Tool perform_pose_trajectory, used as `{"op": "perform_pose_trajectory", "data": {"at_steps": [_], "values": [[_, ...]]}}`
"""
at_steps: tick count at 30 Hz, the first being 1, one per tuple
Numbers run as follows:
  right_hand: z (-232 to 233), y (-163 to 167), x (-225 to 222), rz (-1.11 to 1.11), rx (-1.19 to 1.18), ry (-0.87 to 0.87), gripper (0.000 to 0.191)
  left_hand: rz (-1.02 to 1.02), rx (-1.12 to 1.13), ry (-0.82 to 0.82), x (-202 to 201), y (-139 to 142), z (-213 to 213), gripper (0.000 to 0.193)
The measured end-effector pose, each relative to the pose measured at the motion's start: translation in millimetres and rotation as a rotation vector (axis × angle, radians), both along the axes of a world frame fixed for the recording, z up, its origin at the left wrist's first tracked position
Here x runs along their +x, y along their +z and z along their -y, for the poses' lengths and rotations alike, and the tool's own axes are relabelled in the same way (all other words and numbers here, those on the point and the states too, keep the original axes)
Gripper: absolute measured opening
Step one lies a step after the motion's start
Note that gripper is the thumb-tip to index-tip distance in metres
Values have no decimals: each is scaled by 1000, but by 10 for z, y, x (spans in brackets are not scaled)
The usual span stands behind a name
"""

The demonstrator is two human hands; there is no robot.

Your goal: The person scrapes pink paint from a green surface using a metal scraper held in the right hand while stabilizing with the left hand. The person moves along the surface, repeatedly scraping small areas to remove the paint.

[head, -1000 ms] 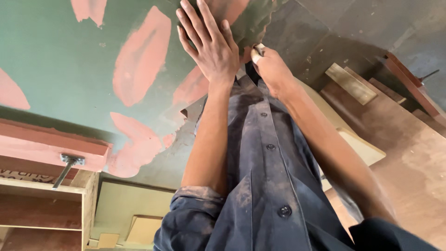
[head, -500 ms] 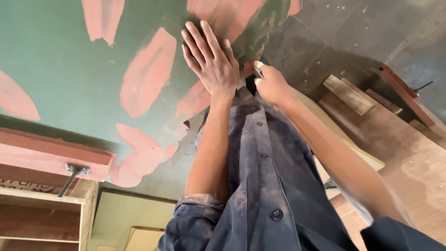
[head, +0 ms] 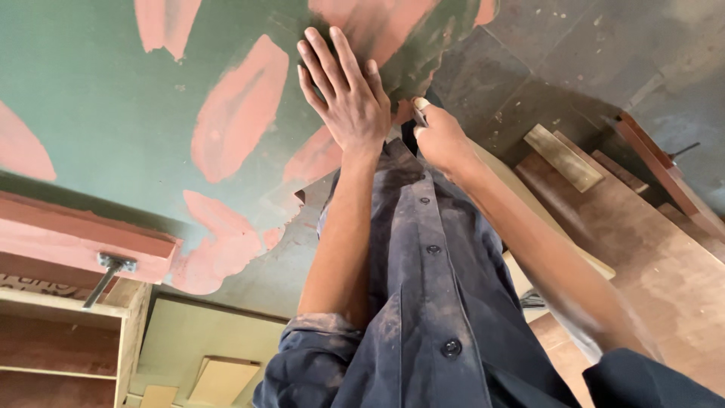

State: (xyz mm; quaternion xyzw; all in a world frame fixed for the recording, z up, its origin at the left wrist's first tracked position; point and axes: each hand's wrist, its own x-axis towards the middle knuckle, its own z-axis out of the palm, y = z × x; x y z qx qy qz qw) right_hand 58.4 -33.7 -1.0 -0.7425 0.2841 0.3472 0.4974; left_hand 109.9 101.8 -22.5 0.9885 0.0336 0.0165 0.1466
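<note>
The left hand (head: 347, 98) lies open and flat on the green panel (head: 113, 106), near its ragged lower edge. The right hand (head: 442, 136) is closed around a small tool (head: 420, 106), probably a scraper, touching that same edge. Reddish-brown filler patches (head: 238, 109) cover several spots on the panel; the green between them remains bare, so the work looks partway done.

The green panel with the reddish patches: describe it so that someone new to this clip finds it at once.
Filling the upper left of the head view, the green panel is a broad flat sheet. The left hand lies spread on it, by its ragged edge. Its matte green face with reddish-pink filler patches sets it apart from the brown boards.
</note>
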Motion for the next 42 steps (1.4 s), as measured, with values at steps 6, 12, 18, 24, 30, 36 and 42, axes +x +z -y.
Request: {"op": "perform_pose_trajectory", "data": {"at_steps": [6, 12, 18, 24, 30, 36, 42], "values": [[-4, 46, 80, -107, -92, 115, 43, -84, 16, 7, -35, -10, 8, 56], [729, 628, -7, -227, 552, -162, 47, -2, -50, -20, -48, 25, -4, 53], [1261, 210, -500, -85, 398, -434, 51, 20, -102, 2, -104, 20, -21, 49], [317, -27, -329, -65, 52, -171, 47, 12, 89, -47, -118, -147, -59, 53], [444, 43, -411, 234, 453, -212, 45, 69, 70, -49, -130, -188, -25, 50], [425, -153, -305, 262, -5, -258, 38, -38, 34, -68, -145, -47, 27, 53], [65, -241, -115, 290, -129, -88, 33, -29, 32, -21, -108, -17, 45, 52]]}}
